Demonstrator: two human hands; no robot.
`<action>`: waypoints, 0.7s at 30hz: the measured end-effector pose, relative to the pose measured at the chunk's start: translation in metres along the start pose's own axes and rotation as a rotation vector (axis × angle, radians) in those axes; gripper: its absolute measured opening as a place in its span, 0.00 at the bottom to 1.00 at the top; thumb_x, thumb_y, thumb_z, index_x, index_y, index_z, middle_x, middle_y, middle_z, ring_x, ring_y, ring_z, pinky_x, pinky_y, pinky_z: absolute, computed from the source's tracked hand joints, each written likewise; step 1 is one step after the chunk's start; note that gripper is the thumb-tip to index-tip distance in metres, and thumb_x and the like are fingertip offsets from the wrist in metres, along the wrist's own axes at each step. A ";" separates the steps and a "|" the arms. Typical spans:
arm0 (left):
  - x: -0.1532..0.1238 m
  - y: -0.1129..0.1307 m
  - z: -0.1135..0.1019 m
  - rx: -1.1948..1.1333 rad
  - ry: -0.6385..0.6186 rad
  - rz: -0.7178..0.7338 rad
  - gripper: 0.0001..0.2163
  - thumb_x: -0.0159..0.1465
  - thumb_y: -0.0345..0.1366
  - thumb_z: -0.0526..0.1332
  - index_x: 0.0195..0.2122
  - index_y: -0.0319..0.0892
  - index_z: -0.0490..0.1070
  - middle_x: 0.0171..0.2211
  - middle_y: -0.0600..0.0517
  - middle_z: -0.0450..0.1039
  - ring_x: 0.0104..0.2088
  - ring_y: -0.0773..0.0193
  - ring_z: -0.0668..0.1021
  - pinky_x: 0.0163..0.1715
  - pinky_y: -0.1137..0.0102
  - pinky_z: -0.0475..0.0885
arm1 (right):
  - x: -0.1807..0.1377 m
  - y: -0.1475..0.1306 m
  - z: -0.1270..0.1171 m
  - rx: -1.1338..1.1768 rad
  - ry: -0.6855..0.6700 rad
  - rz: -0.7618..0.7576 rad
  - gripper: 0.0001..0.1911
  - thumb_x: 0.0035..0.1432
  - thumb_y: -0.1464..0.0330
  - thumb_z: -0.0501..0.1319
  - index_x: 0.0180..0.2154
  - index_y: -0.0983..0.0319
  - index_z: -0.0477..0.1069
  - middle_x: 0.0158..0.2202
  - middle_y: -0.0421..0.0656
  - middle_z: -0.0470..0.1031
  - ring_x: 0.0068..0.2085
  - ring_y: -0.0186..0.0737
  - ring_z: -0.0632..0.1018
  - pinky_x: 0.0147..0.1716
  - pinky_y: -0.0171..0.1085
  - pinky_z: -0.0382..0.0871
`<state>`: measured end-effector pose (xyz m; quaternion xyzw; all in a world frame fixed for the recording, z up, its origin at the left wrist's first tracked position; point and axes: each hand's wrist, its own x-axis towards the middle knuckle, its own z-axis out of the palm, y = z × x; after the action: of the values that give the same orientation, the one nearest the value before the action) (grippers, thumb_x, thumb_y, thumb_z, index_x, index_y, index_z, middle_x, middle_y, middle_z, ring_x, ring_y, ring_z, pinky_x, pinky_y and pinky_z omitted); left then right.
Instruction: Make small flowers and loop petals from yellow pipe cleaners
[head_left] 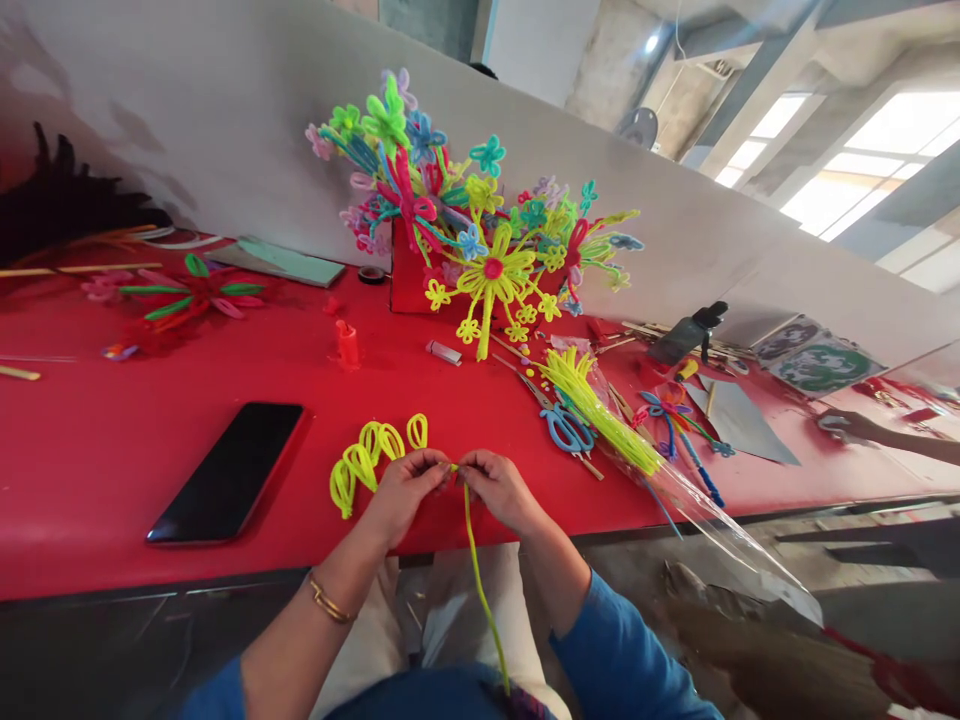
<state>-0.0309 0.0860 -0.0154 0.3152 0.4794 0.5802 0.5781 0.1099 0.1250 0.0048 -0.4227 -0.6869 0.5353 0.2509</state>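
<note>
Right of the phone (pixel 225 472), both hands pinch one yellow pipe cleaner (pixel 373 447): left hand (pixel 405 490) steadies the looped end, right hand (pixel 501 490) grips the dangling stem, fingertips close together, likely for a tight twist.

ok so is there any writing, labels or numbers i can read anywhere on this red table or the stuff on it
No text here can be read.
Printed sheets at the far right: green and dark pictures, any lettering too blurred to read.
Phone: screen dark, nothing on it.
Yellow pipe cleaner pinched by the left hand and right hand: no label.
</note>
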 end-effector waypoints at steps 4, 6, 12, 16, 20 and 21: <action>-0.001 0.002 0.001 -0.037 -0.012 -0.016 0.06 0.46 0.35 0.64 0.24 0.39 0.72 0.19 0.56 0.69 0.22 0.71 0.70 0.24 0.76 0.64 | 0.001 0.000 0.005 0.087 0.039 0.021 0.06 0.50 0.68 0.53 0.25 0.63 0.66 0.21 0.36 0.65 0.20 0.28 0.63 0.20 0.28 0.56; -0.002 0.004 0.001 -0.050 -0.028 -0.026 0.07 0.45 0.36 0.65 0.25 0.39 0.72 0.20 0.56 0.70 0.22 0.71 0.70 0.24 0.75 0.64 | 0.001 -0.002 0.007 0.131 0.052 0.038 0.07 0.50 0.67 0.53 0.24 0.63 0.64 0.20 0.36 0.64 0.19 0.27 0.62 0.19 0.28 0.55; -0.002 0.003 0.002 -0.039 -0.056 -0.019 0.06 0.45 0.35 0.66 0.24 0.38 0.73 0.19 0.55 0.71 0.22 0.70 0.71 0.25 0.75 0.65 | 0.000 -0.002 0.011 0.227 0.106 0.075 0.06 0.48 0.66 0.53 0.26 0.62 0.62 0.20 0.36 0.65 0.19 0.27 0.62 0.18 0.28 0.53; -0.001 -0.001 0.003 -0.038 -0.033 -0.001 0.06 0.46 0.35 0.66 0.23 0.39 0.74 0.19 0.55 0.72 0.23 0.69 0.71 0.26 0.74 0.65 | -0.001 -0.002 0.013 0.253 0.125 0.085 0.07 0.47 0.64 0.55 0.25 0.62 0.62 0.19 0.36 0.66 0.18 0.28 0.62 0.17 0.28 0.53; -0.001 -0.003 0.004 -0.074 0.022 0.012 0.05 0.46 0.35 0.66 0.23 0.40 0.74 0.20 0.56 0.73 0.24 0.68 0.71 0.29 0.74 0.65 | -0.002 -0.002 0.014 0.236 0.154 0.074 0.07 0.47 0.64 0.55 0.26 0.62 0.64 0.19 0.36 0.66 0.18 0.28 0.63 0.18 0.29 0.54; -0.001 -0.003 0.004 -0.090 0.034 0.013 0.05 0.45 0.35 0.67 0.23 0.40 0.74 0.20 0.56 0.73 0.25 0.68 0.71 0.30 0.74 0.65 | -0.002 -0.001 0.014 0.227 0.171 0.067 0.07 0.46 0.65 0.56 0.26 0.62 0.65 0.19 0.36 0.66 0.19 0.28 0.63 0.18 0.29 0.54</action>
<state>-0.0259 0.0855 -0.0170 0.2819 0.4605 0.6104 0.5796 0.0996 0.1163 0.0023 -0.4585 -0.5836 0.5796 0.3366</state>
